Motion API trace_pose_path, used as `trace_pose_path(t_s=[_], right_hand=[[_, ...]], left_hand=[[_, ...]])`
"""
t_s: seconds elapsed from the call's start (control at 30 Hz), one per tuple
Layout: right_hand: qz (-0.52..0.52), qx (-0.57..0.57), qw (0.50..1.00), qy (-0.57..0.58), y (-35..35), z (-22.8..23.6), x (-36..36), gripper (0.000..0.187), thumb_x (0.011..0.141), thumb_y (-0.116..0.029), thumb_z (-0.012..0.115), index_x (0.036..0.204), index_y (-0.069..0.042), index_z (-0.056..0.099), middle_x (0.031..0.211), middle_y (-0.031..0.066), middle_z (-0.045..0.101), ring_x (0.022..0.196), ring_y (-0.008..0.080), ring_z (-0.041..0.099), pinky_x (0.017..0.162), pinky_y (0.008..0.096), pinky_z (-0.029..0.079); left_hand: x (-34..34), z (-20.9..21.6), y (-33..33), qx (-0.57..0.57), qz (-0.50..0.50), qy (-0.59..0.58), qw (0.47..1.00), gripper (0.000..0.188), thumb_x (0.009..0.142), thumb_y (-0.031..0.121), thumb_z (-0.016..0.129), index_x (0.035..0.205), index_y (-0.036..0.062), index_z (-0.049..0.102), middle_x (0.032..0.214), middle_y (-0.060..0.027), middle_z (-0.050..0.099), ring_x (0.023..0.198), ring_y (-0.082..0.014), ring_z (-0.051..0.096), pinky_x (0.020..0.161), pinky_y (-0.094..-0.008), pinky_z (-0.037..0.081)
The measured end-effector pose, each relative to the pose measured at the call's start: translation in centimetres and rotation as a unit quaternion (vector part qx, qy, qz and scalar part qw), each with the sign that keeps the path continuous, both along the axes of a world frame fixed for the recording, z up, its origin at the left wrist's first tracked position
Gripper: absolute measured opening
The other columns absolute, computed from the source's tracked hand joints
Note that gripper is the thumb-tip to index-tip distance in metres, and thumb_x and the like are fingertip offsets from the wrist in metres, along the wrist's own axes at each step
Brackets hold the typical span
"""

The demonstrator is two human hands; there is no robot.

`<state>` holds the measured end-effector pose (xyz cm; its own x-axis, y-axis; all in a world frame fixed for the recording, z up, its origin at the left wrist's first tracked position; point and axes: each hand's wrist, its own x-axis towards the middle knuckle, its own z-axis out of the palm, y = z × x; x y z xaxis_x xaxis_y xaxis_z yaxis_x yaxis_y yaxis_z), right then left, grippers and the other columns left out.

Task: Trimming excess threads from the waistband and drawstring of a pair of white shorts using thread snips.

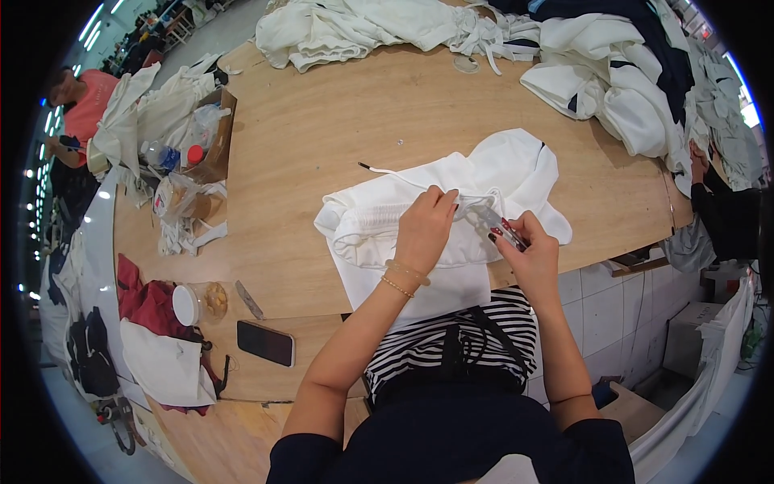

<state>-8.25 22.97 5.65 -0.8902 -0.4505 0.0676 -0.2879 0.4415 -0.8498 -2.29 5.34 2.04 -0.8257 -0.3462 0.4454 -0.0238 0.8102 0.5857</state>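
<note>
A white garment (516,165) with a gathered elastic waistband lies bunched on the wooden table in front of me. From its top edge a white drawstring (391,171) with a dark tip runs out to the left. My left hand (427,226) is closed, its fingertips pinching the garment's fabric near the waistband. Close by on the right, my right hand (532,252) grips small metal thread snips (488,216), pointing up and left towards the pinched spot. Fingers partly cover the snips, so I cannot tell whether the blades touch the cloth.
Heaps of white garments (355,32) line the far edge, with more at the right (613,89). A cardboard box (219,149) with bottles stands left. Nearer are a phone (266,343), a plastic jar (201,303) and dark red cloth (149,294). A co-worker (85,105) is far left.
</note>
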Motion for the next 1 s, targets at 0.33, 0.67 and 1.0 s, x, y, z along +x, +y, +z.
trace_pose_path(t_s=[0.33,0.67,1.0], right_hand=[[0.027,0.001,1.000,0.004,-1.1,0.8,0.2,0.025,0.076,-0.012,0.072,0.082,-0.001,0.051,0.064,0.0089,0.060,0.052,0.0098,0.049,0.049,0.0248,0.040],[-0.013,-0.134,0.990,0.030,-3.9,1.4,-1.7,0.016,0.084,-0.004,0.065,0.097,-0.001,0.054,0.082,0.0090,0.064,0.071,0.0140,0.060,0.063,0.0263,0.046],[0.161,0.011,0.981,0.110,-4.0,1.9,-9.0,0.011,0.076,-0.001,0.064,0.087,-0.001,0.062,0.084,0.0082,0.061,0.080,0.0249,0.053,0.072,0.0339,0.045]], left_hand=[[-0.9,-1.1,-0.3,-0.011,0.007,0.012,1.000,0.012,0.079,0.005,0.066,0.090,0.0033,0.063,0.083,-0.0081,0.057,0.072,-0.0244,0.059,0.062,-0.0345,0.049],[-0.6,-1.2,-0.6,0.246,0.008,0.056,0.968,0.011,0.080,-0.001,0.062,0.091,0.0007,0.062,0.087,-0.0084,0.059,0.068,-0.0201,0.062,0.060,-0.0278,0.051],[-0.6,-1.5,-0.5,0.394,0.021,0.026,0.919,0.008,0.083,0.001,0.061,0.091,-0.0011,0.061,0.084,-0.0081,0.065,0.074,-0.0137,0.063,0.063,-0.0257,0.054]])
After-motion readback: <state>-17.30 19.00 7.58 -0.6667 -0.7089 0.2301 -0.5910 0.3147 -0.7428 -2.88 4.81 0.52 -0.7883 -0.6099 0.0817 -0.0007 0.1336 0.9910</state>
